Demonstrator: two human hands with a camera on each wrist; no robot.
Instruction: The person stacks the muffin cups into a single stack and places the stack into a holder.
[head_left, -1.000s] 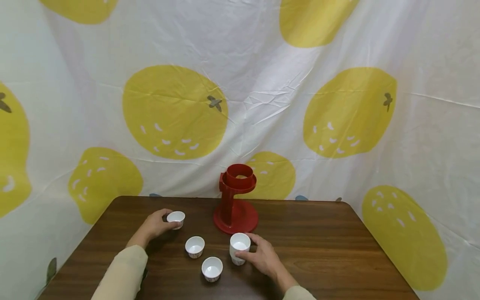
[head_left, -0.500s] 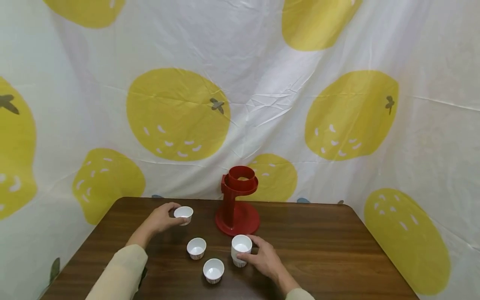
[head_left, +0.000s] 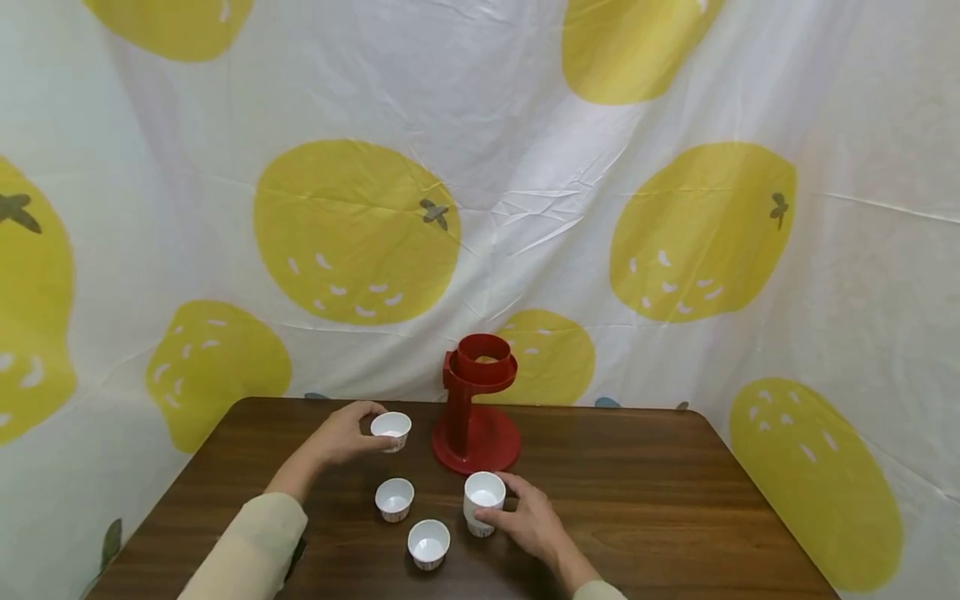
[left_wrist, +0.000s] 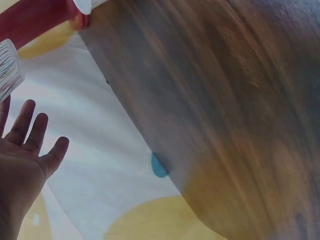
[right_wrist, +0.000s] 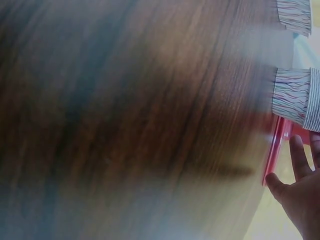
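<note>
My left hand pinches a small white paper cup by its side between thumb and fingers, seemingly held above the table at the left of the red stand. In the left wrist view, the pleated side of this cup shows at the left edge. On the right, my other hand holds a stack of white cups, fingers and thumb around the upper one. The right wrist view shows the stack's lower cup, with wavy coloured lines. Two single cups stand upright between the hands, one farther back and one nearer.
A red stand with a round base and a ring-shaped top rises near the table's far edge, just behind the stack. The brown wooden table ends at a hanging white cloth printed with yellow fruit.
My left hand has lifted its cup and carried it to the right, towards the red stand. The right hand stays at the stack, and the view has tilted slightly.
</note>
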